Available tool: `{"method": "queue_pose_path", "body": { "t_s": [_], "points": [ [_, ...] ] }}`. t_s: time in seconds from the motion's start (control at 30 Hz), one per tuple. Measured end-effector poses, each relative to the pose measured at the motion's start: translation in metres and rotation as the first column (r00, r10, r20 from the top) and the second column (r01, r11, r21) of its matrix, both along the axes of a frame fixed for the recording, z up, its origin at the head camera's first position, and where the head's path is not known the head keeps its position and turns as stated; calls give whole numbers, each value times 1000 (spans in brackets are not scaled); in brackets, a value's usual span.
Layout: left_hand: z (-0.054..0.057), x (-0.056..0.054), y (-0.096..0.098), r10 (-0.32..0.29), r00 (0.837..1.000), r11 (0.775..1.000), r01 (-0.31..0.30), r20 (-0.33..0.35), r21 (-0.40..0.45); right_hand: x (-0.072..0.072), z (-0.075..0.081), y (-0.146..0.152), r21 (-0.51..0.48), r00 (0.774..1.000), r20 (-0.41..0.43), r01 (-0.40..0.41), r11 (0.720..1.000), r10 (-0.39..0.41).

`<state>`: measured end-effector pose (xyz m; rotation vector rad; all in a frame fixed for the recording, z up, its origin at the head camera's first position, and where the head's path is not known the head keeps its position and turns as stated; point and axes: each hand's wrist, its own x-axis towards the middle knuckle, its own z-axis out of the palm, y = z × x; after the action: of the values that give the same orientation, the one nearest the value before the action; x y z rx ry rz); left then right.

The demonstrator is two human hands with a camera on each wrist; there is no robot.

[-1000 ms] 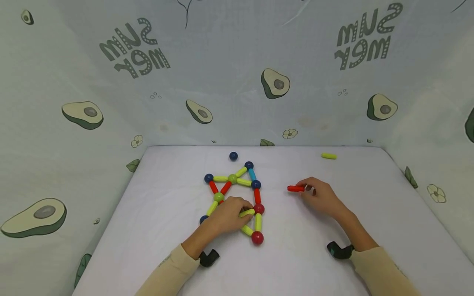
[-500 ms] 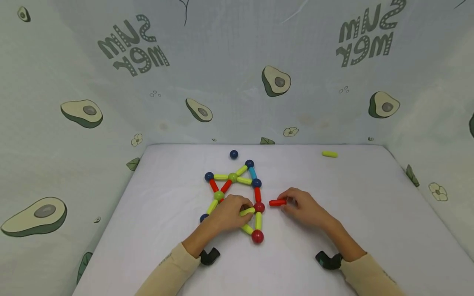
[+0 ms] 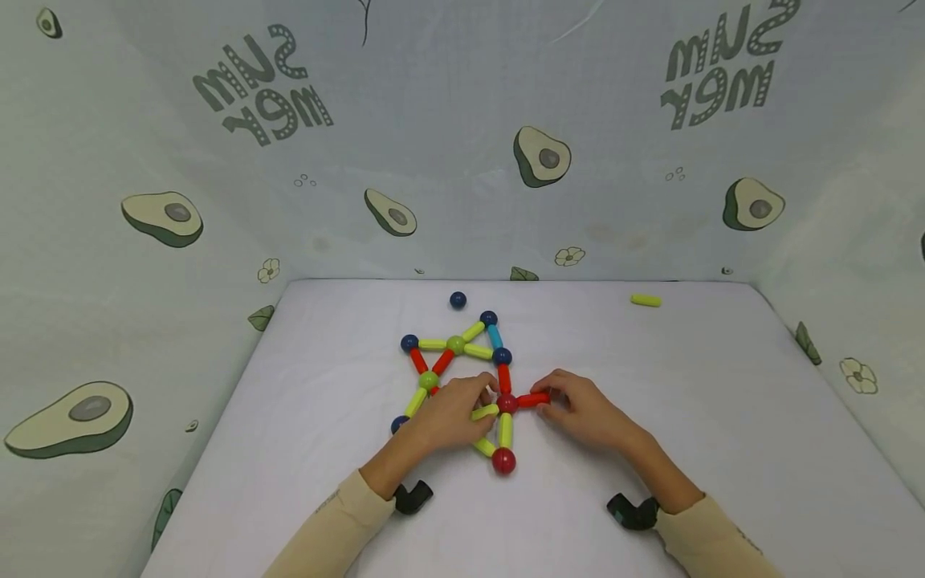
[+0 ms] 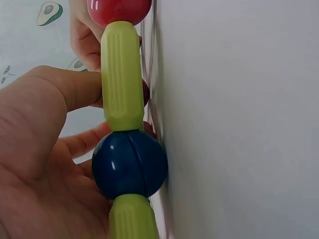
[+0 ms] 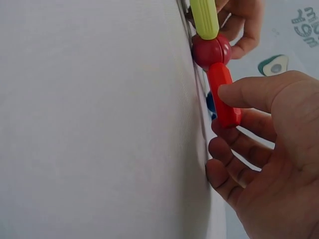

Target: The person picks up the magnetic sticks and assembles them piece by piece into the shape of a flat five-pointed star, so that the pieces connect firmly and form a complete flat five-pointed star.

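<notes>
A flat figure of magnetic rods and balls lies on the white table. My left hand (image 3: 451, 413) reaches over its lower part and pinches a yellow-green rod (image 3: 484, 412) beside a red ball (image 3: 507, 403). From the right, my right hand (image 3: 588, 413) pinches a red rod (image 3: 533, 399) between thumb and fingers; its far end meets that ball, also in the right wrist view. Another red ball (image 3: 503, 461) forms the near corner. In the left wrist view a blue ball (image 4: 129, 164) joins two yellow-green rods in front of the palm. The left hand hides some joints.
A loose dark blue ball (image 3: 458, 300) lies behind the figure. One loose yellow-green rod (image 3: 645, 300) is at the back right. Fabric printed with avocados hangs behind the table (image 3: 723, 417) and along both sides. Dark devices sit at both wrists.
My right hand has moved left and nearer with the red rod, closing the gap until the rod meets the red ball. The left hand has kept its place.
</notes>
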<state>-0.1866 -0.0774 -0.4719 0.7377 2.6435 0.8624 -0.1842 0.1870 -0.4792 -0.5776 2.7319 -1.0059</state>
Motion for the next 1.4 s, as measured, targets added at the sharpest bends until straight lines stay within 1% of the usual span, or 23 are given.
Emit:
{"method": "queue_pose_path", "body": {
  "t_s": [0.17, 0.23, 0.3, 0.37, 0.5, 0.67, 0.77, 0.87, 0.97, 1.03, 1.1, 1.23, 1.4],
  "points": [
    [2, 0, 2, -48, 999, 999, 48, -13, -21, -1, 0, 1, -16, 1000, 1, -3, 1000, 3],
    [2, 0, 2, -58, 998, 998, 57, -19, -26, -4, 0, 4, -17, 1000, 1, 20, 1000, -20],
    [2, 0, 2, -54, 998, 998, 54, -20, -18, -11, 1, 11, -11, 998, -12, 63, 998, -63],
    [2, -1, 1, -50, 999, 999, 50, -15, -1, -22, 2, 22, -10, 993, -33, 116, 993, -117],
    [0, -2, -1, -25, 999, 999, 24, 23, 38, -51, 5, 56, 3, 972, -106, 209, 978, -208],
    [-1, -2, -3, 11, 999, 999, -13, 40, 51, -89, 9, 102, 22, 931, -160, 334, 942, -327],
    [-2, -1, -3, 14, 999, 998, -16, 42, 56, -106, 14, 126, 66, 911, -148, 398, 915, -385],
    [-2, 0, -2, 15, 999, 998, -18, 45, 62, -118, 18, 144, 143, 907, -116, 418, 897, -404],
    [-3, -1, -2, 15, 999, 998, -17, 34, 62, -124, 18, 154, 218, 909, -80, 417, 883, -409],
    [-4, -1, -1, 14, 1000, 998, -16, 24, 59, -125, 16, 159, 250, 912, -88, 409, 877, -400],
    [-4, -1, -1, 12, 1000, 998, -13, 15, 59, -125, 12, 162, 259, 913, -116, 409, 875, -392],
    [-3, -2, -1, 10, 1000, 998, -11, 12, 65, -120, 8, 165, 245, 916, -156, 399, 884, -370],
    [-2, -3, -2, 17, 1000, 998, -18, 19, 68, -112, 4, 154, 207, 933, -141, 355, 912, -331]
  ]
}}
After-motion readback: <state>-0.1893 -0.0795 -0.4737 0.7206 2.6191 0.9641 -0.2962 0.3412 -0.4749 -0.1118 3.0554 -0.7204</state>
